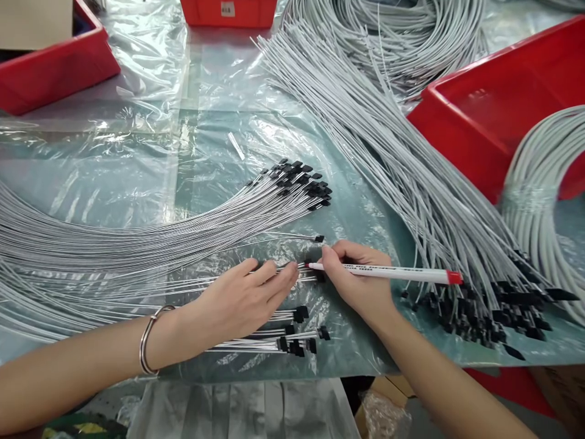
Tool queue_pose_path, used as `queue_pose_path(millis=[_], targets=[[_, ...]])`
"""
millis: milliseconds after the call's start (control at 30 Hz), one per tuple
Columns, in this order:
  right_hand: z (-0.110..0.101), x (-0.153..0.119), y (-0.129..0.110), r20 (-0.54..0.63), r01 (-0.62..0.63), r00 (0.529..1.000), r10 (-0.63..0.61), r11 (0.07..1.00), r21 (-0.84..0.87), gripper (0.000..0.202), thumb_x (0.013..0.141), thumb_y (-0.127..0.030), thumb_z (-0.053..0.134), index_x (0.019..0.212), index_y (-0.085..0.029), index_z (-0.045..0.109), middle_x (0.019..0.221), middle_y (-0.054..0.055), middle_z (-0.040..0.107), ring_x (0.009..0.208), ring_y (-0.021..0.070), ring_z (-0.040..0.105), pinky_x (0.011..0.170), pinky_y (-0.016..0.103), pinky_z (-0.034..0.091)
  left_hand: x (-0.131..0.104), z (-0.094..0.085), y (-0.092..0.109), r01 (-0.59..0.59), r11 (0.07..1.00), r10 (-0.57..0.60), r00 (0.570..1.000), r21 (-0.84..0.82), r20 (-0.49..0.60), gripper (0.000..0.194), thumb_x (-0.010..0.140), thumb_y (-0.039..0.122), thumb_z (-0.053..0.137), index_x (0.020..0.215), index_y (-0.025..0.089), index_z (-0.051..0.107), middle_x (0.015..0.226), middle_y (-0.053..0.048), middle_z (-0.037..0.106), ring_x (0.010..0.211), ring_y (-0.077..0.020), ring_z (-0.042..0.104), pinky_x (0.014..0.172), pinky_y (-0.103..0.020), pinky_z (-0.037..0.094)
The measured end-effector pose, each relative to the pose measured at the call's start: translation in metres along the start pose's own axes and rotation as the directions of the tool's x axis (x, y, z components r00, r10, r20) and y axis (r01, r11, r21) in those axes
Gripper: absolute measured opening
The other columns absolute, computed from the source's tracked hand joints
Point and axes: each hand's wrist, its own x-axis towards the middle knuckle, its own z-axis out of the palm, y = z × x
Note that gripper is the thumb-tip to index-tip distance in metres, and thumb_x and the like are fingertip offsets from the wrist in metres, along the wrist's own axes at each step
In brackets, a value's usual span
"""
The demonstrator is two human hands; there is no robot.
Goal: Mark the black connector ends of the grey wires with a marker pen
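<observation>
My right hand (359, 277) grips a white marker pen (393, 272) with a red end. The red tip of the pen meets the thin grey cables close to their black connectors. Across those cables my left hand (242, 299) lies flat, its fingers stretched out and pressed lightly on them; what is under the palm is hidden. Just behind, a thick bundle of thin cables (137, 247) ends in a cluster of black connectors (301, 183). Nearer the table edge, several more black-ended cables (292, 344) come out from under my left wrist.
On the right a large sheaf of grey cables (365, 134) runs diagonally, black connectors toward me. A coiled bundle (532, 177) leans by a red bin (493, 110). Other red bins (59, 73) stand at the back. Clear plastic film (219, 122) covers the table.
</observation>
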Motion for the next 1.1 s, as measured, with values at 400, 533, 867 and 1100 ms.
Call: queue_pose_path(millis=[400,533,867,1100], targets=[[0.000,0.000,0.000,0.002,-0.035,0.999,0.035,0.999,-0.002,0.033,0.078,-0.025,0.053,0.047,-0.017,0.043,0.043,-0.004,0.037,0.042,0.0086,0.033,0.042,0.024,0.027,0.000,-0.002,0.000,0.005,1.000,-0.005,1.000,-0.029,0.002,0.043,0.092,0.017,0.031,0.135,0.013,0.037,0.139,-0.006,0.038,0.098,-0.0188,0.044,0.073,-0.031,0.036],[-0.001,0.002,0.000,-0.043,-0.091,0.995,0.093,0.994,0.058,0.033,0.077,-0.026,0.053,0.046,-0.017,0.046,0.042,-0.003,0.039,0.042,0.0091,0.034,0.042,0.023,0.028,0.000,-0.001,-0.001,0.005,0.999,-0.005,1.000,-0.036,-0.001,0.043,0.093,0.018,0.030,0.135,0.011,0.036,0.140,-0.006,0.036,0.099,-0.0195,0.044,0.073,-0.032,0.037],[-0.006,0.007,0.017,-0.101,-0.175,0.966,0.239,0.889,0.423,0.033,0.078,-0.033,0.057,0.050,-0.016,0.052,0.044,-0.002,0.041,0.042,0.0086,0.031,0.042,0.024,0.027,-0.001,-0.017,0.000,-0.143,0.893,0.137,0.990,-0.426,-0.045,0.040,0.091,0.012,0.036,0.131,0.008,0.036,0.114,-0.012,0.057,0.094,-0.0154,0.052,0.079,-0.026,0.044],[-0.011,0.008,0.010,-0.118,-0.157,0.955,0.273,0.800,0.579,0.035,0.076,-0.032,0.061,0.047,-0.017,0.050,0.041,-0.004,0.039,0.042,0.0082,0.030,0.043,0.024,0.026,0.015,-0.014,-0.017,0.207,0.910,-0.211,0.977,-0.359,0.027,0.044,0.089,0.011,0.034,0.133,0.011,0.028,0.104,-0.011,0.054,0.080,-0.0141,0.054,0.060,-0.022,0.044]])
